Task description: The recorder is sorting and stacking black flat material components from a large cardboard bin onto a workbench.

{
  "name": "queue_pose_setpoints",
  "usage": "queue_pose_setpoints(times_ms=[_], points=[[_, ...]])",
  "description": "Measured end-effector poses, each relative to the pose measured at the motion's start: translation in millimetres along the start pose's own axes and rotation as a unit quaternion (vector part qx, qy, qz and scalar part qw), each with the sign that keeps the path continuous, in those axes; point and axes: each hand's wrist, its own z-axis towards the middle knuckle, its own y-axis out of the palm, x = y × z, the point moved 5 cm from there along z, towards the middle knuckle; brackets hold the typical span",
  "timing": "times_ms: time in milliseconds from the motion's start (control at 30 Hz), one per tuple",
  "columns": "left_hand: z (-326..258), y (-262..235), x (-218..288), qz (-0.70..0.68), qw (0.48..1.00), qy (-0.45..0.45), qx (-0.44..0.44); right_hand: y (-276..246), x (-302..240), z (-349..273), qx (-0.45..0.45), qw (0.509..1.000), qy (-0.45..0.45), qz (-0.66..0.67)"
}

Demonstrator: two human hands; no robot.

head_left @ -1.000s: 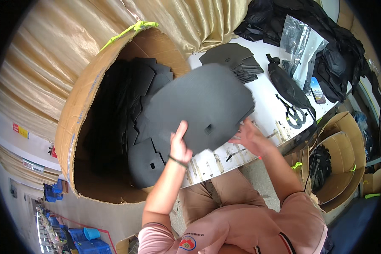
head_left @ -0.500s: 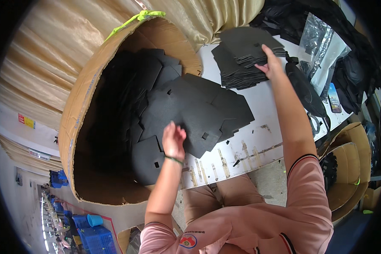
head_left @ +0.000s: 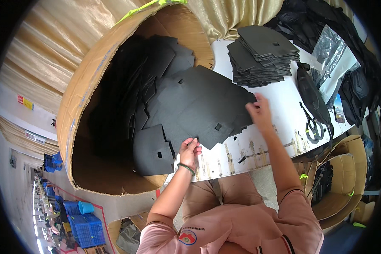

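Large black sheet panels (head_left: pixel 199 106), flat and angular with small square holes, spread in a loose pile from the cardboard box onto the white table. My left hand (head_left: pixel 190 151), a green bangle on its wrist, is closed at the pile's near edge, its fingertips pinched there on a black panel. At the pile's right corner, my right hand (head_left: pixel 259 111) has its fingers apart, close to the panel edge; slight blur hides whether they touch. Beyond it, at the back of the table, sits a neat stack of similar black panels (head_left: pixel 262 55).
The big cardboard box (head_left: pixel 86 91) lies tipped at left, its mouth toward the table (head_left: pixel 283 95). Scissors (head_left: pixel 312 125), a black pouch (head_left: pixel 311 91), a phone (head_left: pixel 338 111) and clear plastic bags (head_left: pixel 332 59) are at right. Another open carton (head_left: pixel 347 178) stands lower right.
My right hand has left the stack at the back and come down to the pile's right corner. My left hand has moved from on top of the pile to its near edge.
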Motion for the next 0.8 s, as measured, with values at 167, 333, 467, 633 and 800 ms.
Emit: queue_pose_setpoints(times_ms=[167,333,467,633,800], points=[[-1.9,19.1,-1.2,-0.034,0.994,-0.032,-0.095,51.1,-14.8,-12.8,-0.076,0.943,-0.112,-0.304],[2.3,9.3,24.4,-0.013,0.995,0.052,-0.081,67.8,-22.6,1.2,-0.202,0.898,-0.081,-0.383],[47.1,-7.0,98.4,0.035,0.976,0.212,0.041,64.8,-12.6,10.1,-0.114,0.881,-0.137,-0.437],[106.9,-4.1,141.9,0.114,0.969,0.159,0.15,71.4,-28.3,13.8,-0.227,0.866,-0.057,-0.443],[137.9,-2.5,142.8,0.167,0.96,0.141,0.173,60.6,-19.5,8.9,-0.179,0.897,-0.068,-0.399]])
